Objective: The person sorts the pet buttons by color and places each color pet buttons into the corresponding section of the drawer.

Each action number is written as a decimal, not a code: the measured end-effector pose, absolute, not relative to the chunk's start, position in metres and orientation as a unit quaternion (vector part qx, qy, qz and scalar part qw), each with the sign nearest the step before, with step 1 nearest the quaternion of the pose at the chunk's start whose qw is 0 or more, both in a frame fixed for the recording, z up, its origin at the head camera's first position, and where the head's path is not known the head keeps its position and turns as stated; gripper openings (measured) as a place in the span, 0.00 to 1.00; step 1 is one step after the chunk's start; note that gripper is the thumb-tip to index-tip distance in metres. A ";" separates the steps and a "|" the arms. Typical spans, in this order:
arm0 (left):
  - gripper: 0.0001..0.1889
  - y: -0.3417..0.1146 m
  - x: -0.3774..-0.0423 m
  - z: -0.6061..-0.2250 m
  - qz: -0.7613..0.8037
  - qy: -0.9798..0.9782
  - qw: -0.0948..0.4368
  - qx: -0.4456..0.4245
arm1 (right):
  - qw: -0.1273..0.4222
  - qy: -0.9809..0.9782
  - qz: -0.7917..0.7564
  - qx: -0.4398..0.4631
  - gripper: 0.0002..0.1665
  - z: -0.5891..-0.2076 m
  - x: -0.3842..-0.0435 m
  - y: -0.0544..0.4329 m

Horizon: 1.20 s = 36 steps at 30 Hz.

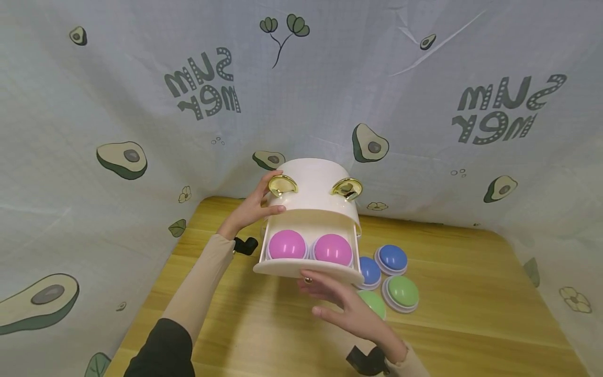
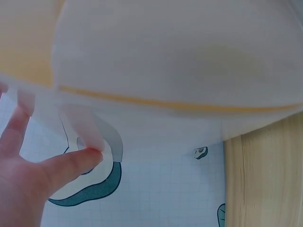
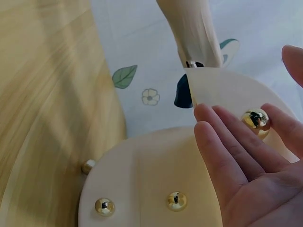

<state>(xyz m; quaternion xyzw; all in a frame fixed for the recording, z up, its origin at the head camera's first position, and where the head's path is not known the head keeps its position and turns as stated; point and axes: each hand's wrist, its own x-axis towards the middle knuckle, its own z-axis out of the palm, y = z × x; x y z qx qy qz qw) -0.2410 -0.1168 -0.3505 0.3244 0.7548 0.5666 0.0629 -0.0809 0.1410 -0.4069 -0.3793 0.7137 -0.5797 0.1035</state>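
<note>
White box: we see it toward the worktop's (image 1: 471,303) far edge, left of that edge's middle, the white box (image 1: 313,178) standing upright.
Drawer: its upper drawer (image 1: 282,267) stands out toward the near edge, so we count the pulling-out as done; closing it is not.
Pink domes: one pink dome (image 1: 287,244) and a second pink dome (image 1: 333,249) sit side by side just behind the drawer front, domed faces up, so we judge this pair placed.
Blue and green domes: a blue dome (image 1: 393,257), another blue dome (image 1: 370,269), a green dome (image 1: 403,291) and another green dome (image 1: 373,301) lie on the worktop, on the drawer's right-edge side. We count these four as outside the drawer; whether they belong inside, we cannot tell.
Lower fronts: from the right wrist we make out lower knobs (image 3: 104,207) on fronts that look closed; what lies behind them is hidden.
Left hand: our left hand (image 1: 252,212) lies spread against the box's left side, thumb apart, beside a gold handle (image 1: 282,184).
Right hand: our right hand (image 1: 350,309) has straight fingers and thumb well apart, pinching nothing; the forefinger is at the drawer's gold knob (image 3: 253,118), contact uncertain.
</note>
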 end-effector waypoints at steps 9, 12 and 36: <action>0.43 -0.118 -0.246 -0.354 0.557 0.760 0.061 0.329 | 0.095 0.708 -0.592 -0.373 0.35 -0.406 -0.091 0.140; 0.44 -0.118 -0.255 -0.365 0.558 0.758 0.057 0.332 | 0.102 0.703 -0.603 -0.362 0.34 -0.403 -0.094 0.140; 0.53 -0.121 -0.265 -0.381 0.550 0.766 0.048 0.330 | 0.100 0.704 -0.621 -0.330 0.34 -0.397 -0.128 0.136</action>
